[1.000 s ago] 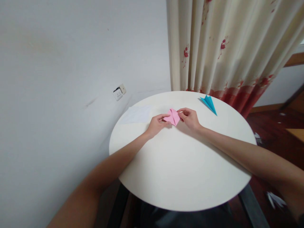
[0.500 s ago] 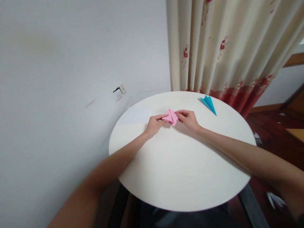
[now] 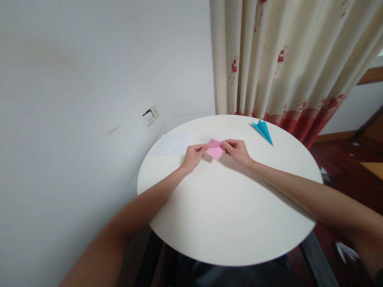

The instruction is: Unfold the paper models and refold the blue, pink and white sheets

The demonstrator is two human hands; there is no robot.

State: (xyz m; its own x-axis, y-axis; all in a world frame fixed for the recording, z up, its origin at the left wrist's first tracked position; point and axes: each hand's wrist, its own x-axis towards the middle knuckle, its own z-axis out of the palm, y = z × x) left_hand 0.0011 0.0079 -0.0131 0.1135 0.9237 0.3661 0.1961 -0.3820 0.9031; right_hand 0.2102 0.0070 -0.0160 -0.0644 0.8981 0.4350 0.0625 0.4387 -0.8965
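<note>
Pink paper [image 3: 214, 148] sits at the far middle of the round bench [image 3: 227, 215], pinched from both sides: left hand [image 3: 194, 154] grips its left corner, right hand [image 3: 237, 150] its right corner, probably to keep the fold flat. Blue paper plane [image 3: 263, 130] lies apart.

A round white table [image 3: 227, 215] stands before a floral curtain [image 3: 287, 59]. On its far half, a folded pink paper piece [image 3: 214, 148] sits between the left hand [image 3: 194, 155] and right hand [image 3: 237, 151]. A white paper sheet [image 3: 172, 144] lies left; a blue folded paper plane [image 3: 263, 130] lies right.
</note>
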